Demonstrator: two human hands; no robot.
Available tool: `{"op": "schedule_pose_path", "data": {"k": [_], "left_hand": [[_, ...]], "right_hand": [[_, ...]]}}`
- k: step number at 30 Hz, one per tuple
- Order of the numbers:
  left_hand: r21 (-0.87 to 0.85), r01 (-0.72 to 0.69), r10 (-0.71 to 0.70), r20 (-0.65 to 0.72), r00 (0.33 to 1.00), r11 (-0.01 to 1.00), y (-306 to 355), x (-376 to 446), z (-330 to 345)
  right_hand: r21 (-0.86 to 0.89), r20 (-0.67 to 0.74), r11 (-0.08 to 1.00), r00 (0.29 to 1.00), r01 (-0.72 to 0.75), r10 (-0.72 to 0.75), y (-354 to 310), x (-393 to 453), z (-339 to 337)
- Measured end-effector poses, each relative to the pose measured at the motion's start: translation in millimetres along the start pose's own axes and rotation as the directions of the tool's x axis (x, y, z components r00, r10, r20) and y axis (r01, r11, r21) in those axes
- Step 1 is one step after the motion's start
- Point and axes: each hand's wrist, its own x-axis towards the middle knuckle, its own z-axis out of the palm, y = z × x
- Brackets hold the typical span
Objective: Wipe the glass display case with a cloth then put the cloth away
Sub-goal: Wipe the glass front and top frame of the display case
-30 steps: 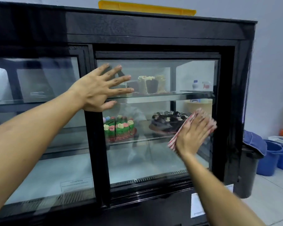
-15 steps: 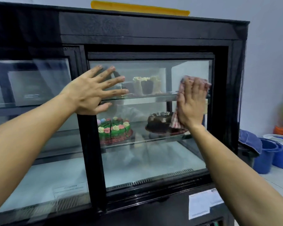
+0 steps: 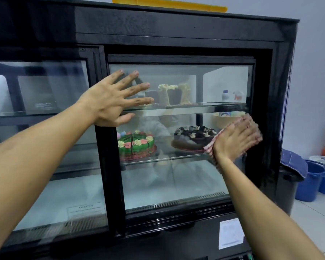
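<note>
A black-framed glass display case [image 3: 176,34] fills the view, with two sliding glass panes. My left hand [image 3: 111,102] lies flat with spread fingers on the upper left of the right pane [image 3: 173,182]. My right hand [image 3: 235,139] presses a red-and-white checked cloth [image 3: 209,147] flat against the right side of that pane, at the height of the middle shelf. Only the cloth's edges show around the hand. The hand is blurred.
Inside stand a green decorated cake [image 3: 135,145], a chocolate cake [image 3: 193,137] and cake slices [image 3: 174,94] on the upper shelf. Right of the case are a dark bin [image 3: 287,188] under a blue cloth and blue buckets [image 3: 315,181] on the tiled floor.
My right hand with the cloth went up the pane to the upper shelf, then back down to middle-shelf height. My left hand stayed flat in place.
</note>
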Motion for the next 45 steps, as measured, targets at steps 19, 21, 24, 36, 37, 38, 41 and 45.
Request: {"op": "schedule_pose_path", "data": {"k": [19,21,24,36,37,38,41,45], "left_hand": [[-0.024,0.034,-0.033,0.027,0.999,0.999,5.7,-0.6,-0.1],[-0.05,0.035,-0.033,0.028,0.999,0.998,5.6,-1.2,-1.6],[-0.067,0.041,-0.038,0.039,0.998,0.997,6.8,-1.8,-3.0],[-0.029,0.053,-0.049,0.123,0.991,0.998,8.2,-1.7,-12.0],[-0.029,0.037,-0.033,0.128,0.991,0.999,5.5,-2.3,-12.0],[-0.025,0.014,-0.01,0.128,0.992,1.0,1.9,-2.9,-10.9],[-0.026,-0.014,0.017,0.132,0.991,1.0,-2.2,-4.9,-9.0],[-0.014,0.032,-0.029,0.13,0.991,0.999,7.1,-0.6,-8.4]], "right_hand": [[0.014,0.055,0.832,0.831,0.554,-0.554,-70.9,-154.8,35.1],[0.041,0.09,0.744,0.739,0.667,-0.668,-113.3,-178.5,40.5],[0.051,0.164,0.592,0.578,0.804,-0.799,-113.2,-228.5,51.7],[0.011,0.284,0.526,0.502,0.85,-0.817,-13.8,-283.2,47.2],[0.023,0.242,0.575,0.553,0.818,-0.797,-40.0,-272.4,49.9],[0.031,0.214,0.615,0.596,0.788,-0.774,-65.0,-262.5,53.2],[0.033,0.188,0.643,0.627,0.766,-0.756,-99.9,-245.2,56.7],[0.038,0.237,0.613,0.589,0.789,-0.772,-36.7,-280.6,53.9]]}}
